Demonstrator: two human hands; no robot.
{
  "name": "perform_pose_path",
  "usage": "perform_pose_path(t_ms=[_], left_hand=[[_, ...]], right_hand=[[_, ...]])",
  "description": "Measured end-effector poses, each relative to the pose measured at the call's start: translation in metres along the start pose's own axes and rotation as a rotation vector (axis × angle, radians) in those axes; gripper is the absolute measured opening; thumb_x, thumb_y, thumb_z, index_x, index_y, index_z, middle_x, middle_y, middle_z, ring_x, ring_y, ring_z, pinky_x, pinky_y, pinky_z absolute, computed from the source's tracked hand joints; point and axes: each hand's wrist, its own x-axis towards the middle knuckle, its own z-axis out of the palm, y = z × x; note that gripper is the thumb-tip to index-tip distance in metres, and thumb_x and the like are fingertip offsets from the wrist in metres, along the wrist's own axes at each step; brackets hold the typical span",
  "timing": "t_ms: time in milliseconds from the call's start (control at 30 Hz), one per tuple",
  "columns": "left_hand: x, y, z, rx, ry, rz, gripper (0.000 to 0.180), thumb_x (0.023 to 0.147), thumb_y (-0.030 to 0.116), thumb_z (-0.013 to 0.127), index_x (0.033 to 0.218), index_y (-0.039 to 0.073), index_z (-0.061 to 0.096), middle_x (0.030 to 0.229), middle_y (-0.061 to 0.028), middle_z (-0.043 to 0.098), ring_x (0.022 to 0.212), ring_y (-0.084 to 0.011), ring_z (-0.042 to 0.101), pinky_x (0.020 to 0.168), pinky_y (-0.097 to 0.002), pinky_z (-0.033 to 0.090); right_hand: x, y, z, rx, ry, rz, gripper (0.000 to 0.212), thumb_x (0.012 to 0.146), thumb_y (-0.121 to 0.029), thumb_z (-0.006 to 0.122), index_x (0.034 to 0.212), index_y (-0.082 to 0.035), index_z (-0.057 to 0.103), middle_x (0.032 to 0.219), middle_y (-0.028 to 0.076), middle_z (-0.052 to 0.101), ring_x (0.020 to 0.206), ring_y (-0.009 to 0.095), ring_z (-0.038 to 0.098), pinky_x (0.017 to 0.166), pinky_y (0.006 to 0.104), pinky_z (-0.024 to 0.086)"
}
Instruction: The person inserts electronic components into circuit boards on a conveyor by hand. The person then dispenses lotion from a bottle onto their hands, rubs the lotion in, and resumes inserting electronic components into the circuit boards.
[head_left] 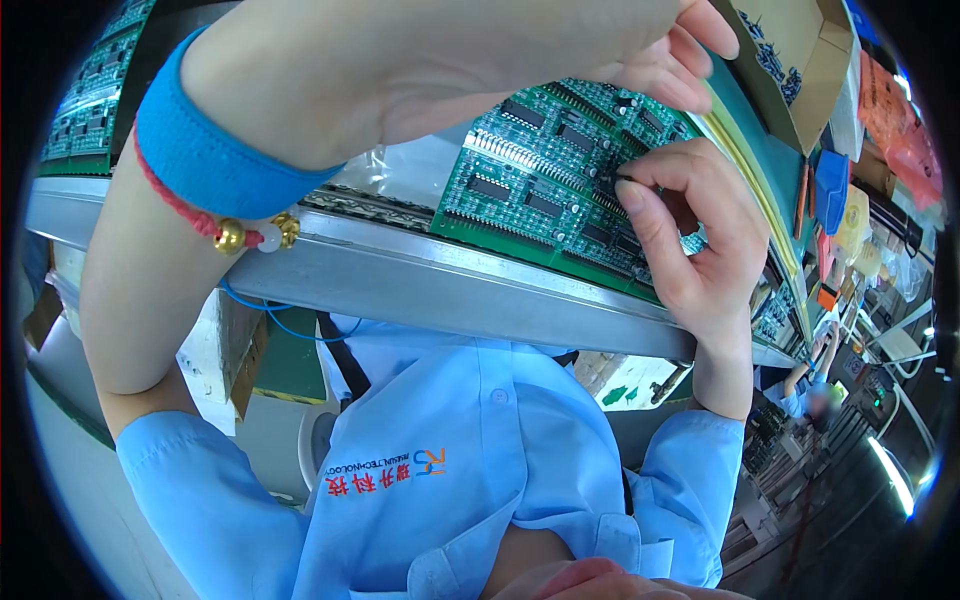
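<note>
A green circuit board, full of black chips and rows of pins, lies on a metal rail in front of me. My right hand is over its right part, thumb and index fingertip closed in a pinch on a small dark component at the board's surface. The component's exact kind is too small to tell. Above the board's far edge reaches my left hand, its visible fingers loosely bent and apart. Its thumb side is cut off or hidden. A blue wristband circles my left wrist.
At the far right stands an open cardboard box holding small dark-blue parts. Beside it are a blue bin and orange-red plastic. More green boards stand at far left. Another person works at the right.
</note>
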Motion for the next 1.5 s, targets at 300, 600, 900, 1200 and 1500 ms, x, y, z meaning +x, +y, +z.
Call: perform_pose_path(t_ms=[300, 600, 900, 1200, 1500], left_hand=[[0.004, -0.001, -0.008, -0.022, -0.078, -0.038, 0.025, 0.093, 0.016, 0.053, 0.103, -0.004, 0.064, 0.083, -0.0051, 0.066, 0.068, -0.0061, 0.055, 0.061, -0.0211, 0.047], [0.005, -0.012, -0.030, -0.035, -0.177, -0.065, 0.024, 0.093, 0.015, 0.053, 0.104, -0.005, 0.063, 0.083, -0.0049, 0.066, 0.066, -0.0064, 0.055, 0.059, -0.0213, 0.047], [0.005, 0.013, -0.015, -0.023, -0.275, -0.083, 0.024, 0.093, 0.013, 0.052, 0.104, -0.005, 0.063, 0.082, -0.0048, 0.066, 0.063, -0.0068, 0.055, 0.057, -0.0215, 0.046], [0.007, -0.003, 0.008, -0.264, -0.295, -0.171, 0.023, 0.092, 0.012, 0.058, 0.108, -0.004, 0.064, 0.076, -0.0033, 0.065, 0.055, -0.0049, 0.054, 0.051, -0.0182, 0.047], [0.009, -0.005, 0.011, -0.109, -0.466, -0.294, 0.023, 0.091, 0.016, 0.061, 0.103, -0.003, 0.066, 0.072, -0.0024, 0.065, 0.054, -0.0039, 0.054, 0.049, -0.0173, 0.045]], right_hand=[[0.003, 0.004, 0.008, -0.205, 0.049, -0.083, 0.013, 0.071, -0.001, 0.070, 0.082, -0.005, 0.063, 0.074, 0.005, 0.059, 0.060, 0.021, 0.058, 0.051, 0.0296, 0.046], [0.003, 0.002, 0.008, -0.364, 0.048, -0.234, 0.014, 0.071, 0.000, 0.070, 0.083, -0.003, 0.064, 0.075, 0.007, 0.058, 0.061, 0.020, 0.059, 0.051, 0.0286, 0.045], [0.003, 0.009, 0.009, -0.427, 0.105, -0.325, 0.016, 0.067, -0.004, 0.072, 0.081, -0.006, 0.064, 0.070, 0.004, 0.056, 0.054, 0.019, 0.056, 0.046, 0.0293, 0.044], [0.003, -0.001, -0.028, -0.094, 0.331, -0.041, 0.023, 0.079, 0.006, 0.067, 0.101, 0.005, 0.064, 0.085, 0.007, 0.061, 0.067, 0.007, 0.053, 0.056, 0.0172, 0.039], [-0.002, 0.008, -0.021, -0.272, 0.357, -0.440, 0.022, 0.070, 0.008, 0.071, 0.091, 0.004, 0.065, 0.084, 0.015, 0.065, 0.071, 0.021, 0.060, 0.058, 0.0247, 0.048]])
